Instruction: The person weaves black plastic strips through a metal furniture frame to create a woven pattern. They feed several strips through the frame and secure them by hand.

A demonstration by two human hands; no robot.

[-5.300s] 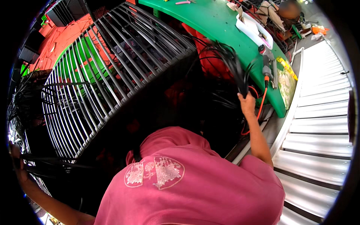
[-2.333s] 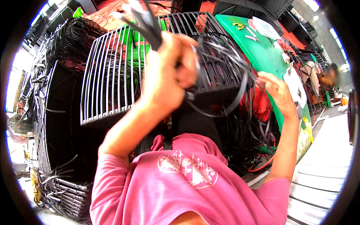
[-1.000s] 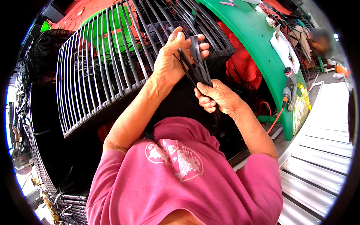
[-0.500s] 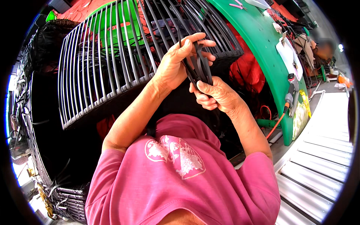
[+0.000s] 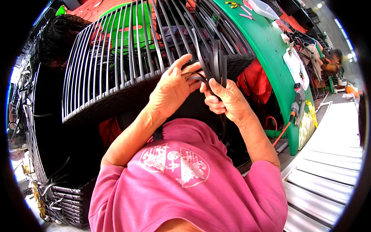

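Observation:
My right hand [image 5: 226,99] is closed round a bundle of flat black weaving strips [image 5: 217,63], thumb on the near side. The strips' upper parts rise from the fist and fan out a little. One strip curls out of the bundle toward my left hand [image 5: 174,87], whose fingers are stretched and apart, with the curl against its fingertips. Just beyond both hands stands a half-woven frame [image 5: 127,83] with dark upright bars and a woven black band along its near edge.
On the right a green table [image 5: 262,50] holds pink-handled pliers [image 5: 247,14], a white tray [image 5: 264,8] and a corded power tool [image 5: 296,102]. A woven black piece [image 5: 67,207] stands at lower left. A white slatted surface [image 5: 324,162] lies at lower right. A green chair [image 5: 133,34] shows behind the bars.
My left hand has come down and left, away from the top of the bundle. The strips now stand more upright in my right hand, which has hardly moved.

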